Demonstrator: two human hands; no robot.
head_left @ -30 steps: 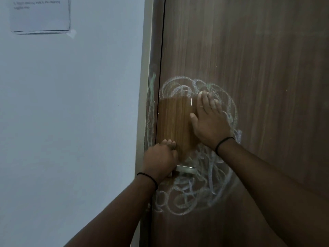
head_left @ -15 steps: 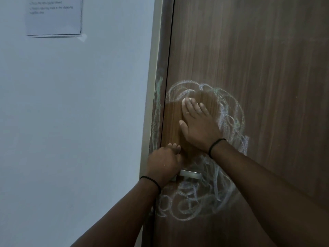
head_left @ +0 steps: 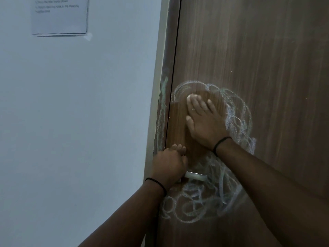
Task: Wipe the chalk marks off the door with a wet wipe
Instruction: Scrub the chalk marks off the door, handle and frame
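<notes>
My right hand [head_left: 204, 122] lies flat on the brown wood-grain door [head_left: 258, 59], fingers straight, pressing a white wet wipe [head_left: 191, 95] that shows only as a sliver past my fingertips. Left of this hand the wood is clean; above, right and below it loop the pale chalk marks [head_left: 236, 111]. Lower down, my left hand [head_left: 169, 166] grips the silver metal door handle [head_left: 195, 176]. Far left, a printed paper sheet [head_left: 59, 15] hangs on the white wall [head_left: 71, 113].
</notes>
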